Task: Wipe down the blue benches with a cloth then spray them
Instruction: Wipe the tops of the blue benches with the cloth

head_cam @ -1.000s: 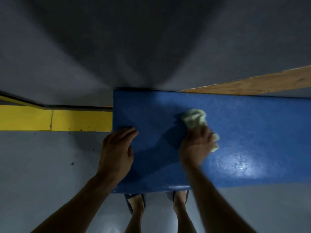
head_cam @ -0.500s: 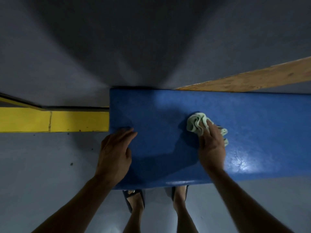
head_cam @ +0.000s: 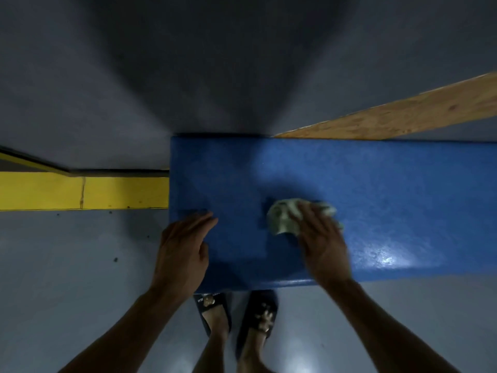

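Dim grey floor surrounds the blue bench point(head_cam: 376, 184); right hand point(head_cam: 322, 246) presses its fingers down on the crumpled cloth point(head_cam: 285, 216) mid-top, left hand point(head_cam: 183, 251) lies open-palmed, bracing the end. Best to wipe in overlapping strokes right to the edges

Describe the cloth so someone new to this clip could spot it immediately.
Find the long blue bench across the middle of the view. Near its left end, the right hand presses a crumpled cloth flat. It is the only pale green, wrinkled thing on the smooth blue top.
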